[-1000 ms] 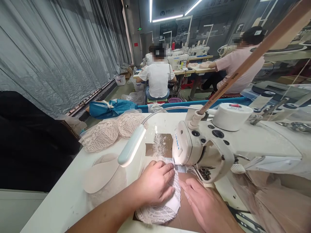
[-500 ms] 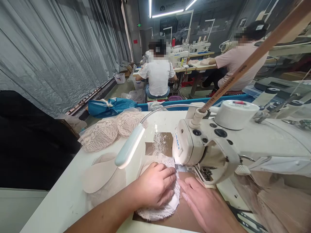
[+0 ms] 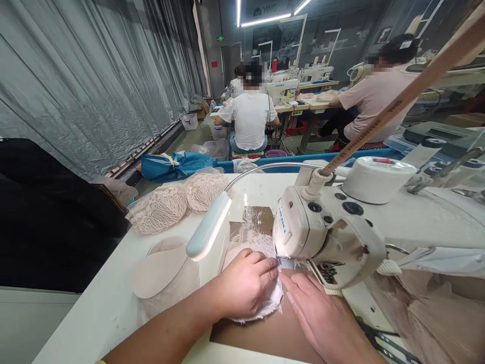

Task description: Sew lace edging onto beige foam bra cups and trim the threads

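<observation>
A white lace bra cup (image 3: 273,299) lies under the head of the sewing machine (image 3: 291,222), its edge at the needle area. My left hand (image 3: 246,283) is closed on the cup, fingers bent close to the presser foot, which is partly hidden. Flat on the brown plate (image 3: 257,333), my right hand (image 3: 318,308) has its fingers stretched out, the tips at the cup's right edge. A lamp (image 3: 208,222) on a bendy neck shines over the work.
Lace cups (image 3: 159,208) stand at the back left, and plain beige cup pieces (image 3: 161,273) lie nearer. Scissors (image 3: 386,341) and sheer beige fabric (image 3: 447,313) are on the right. A thread cone (image 3: 379,179) tops the machine. Co-workers (image 3: 249,119) sit beyond.
The lace cup has moved away from me under the machine head, so less of it shows on the near side. My left hand has shifted slightly forward with it. My right hand stays beside the edge.
</observation>
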`<state>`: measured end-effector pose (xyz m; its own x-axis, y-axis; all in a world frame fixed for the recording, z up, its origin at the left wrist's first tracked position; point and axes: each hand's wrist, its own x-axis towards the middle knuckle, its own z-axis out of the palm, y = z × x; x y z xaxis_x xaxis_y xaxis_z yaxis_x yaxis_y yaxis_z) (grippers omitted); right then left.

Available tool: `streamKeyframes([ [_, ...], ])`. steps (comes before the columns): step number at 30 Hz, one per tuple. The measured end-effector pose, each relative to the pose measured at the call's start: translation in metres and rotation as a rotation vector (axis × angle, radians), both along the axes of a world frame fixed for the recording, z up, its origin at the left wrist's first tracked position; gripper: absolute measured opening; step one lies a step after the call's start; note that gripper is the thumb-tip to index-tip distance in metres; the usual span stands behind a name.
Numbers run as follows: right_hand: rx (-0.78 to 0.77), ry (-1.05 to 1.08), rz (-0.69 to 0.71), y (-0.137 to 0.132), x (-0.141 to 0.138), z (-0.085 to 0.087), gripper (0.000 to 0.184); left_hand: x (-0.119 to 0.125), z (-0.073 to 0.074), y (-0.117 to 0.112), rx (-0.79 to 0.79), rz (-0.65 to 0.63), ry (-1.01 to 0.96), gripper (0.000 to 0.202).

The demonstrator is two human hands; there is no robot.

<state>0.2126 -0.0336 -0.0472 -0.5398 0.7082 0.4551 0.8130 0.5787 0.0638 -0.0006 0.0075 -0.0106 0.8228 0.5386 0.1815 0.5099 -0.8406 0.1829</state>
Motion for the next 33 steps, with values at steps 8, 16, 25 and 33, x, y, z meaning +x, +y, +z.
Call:
streamKeyframes([
  [8,-0.033,0.005,-0.002,-0.001,0.000,-0.003,0.042,0.002,-0.003,0.003,0.028,0.002,-0.021,0.031],
  [16,-0.103,0.042,0.007,0.001,0.005,-0.004,0.043,0.003,-0.004,0.009,0.034,0.023,-0.053,0.027],
  [25,-0.123,0.053,-0.009,0.002,0.003,0.001,0.041,-0.001,0.001,0.009,0.006,0.081,-0.075,0.030],
  [33,-0.090,0.122,-0.051,0.003,0.005,0.003,0.041,-0.005,0.006,0.000,-0.019,0.004,-0.048,0.037],
])
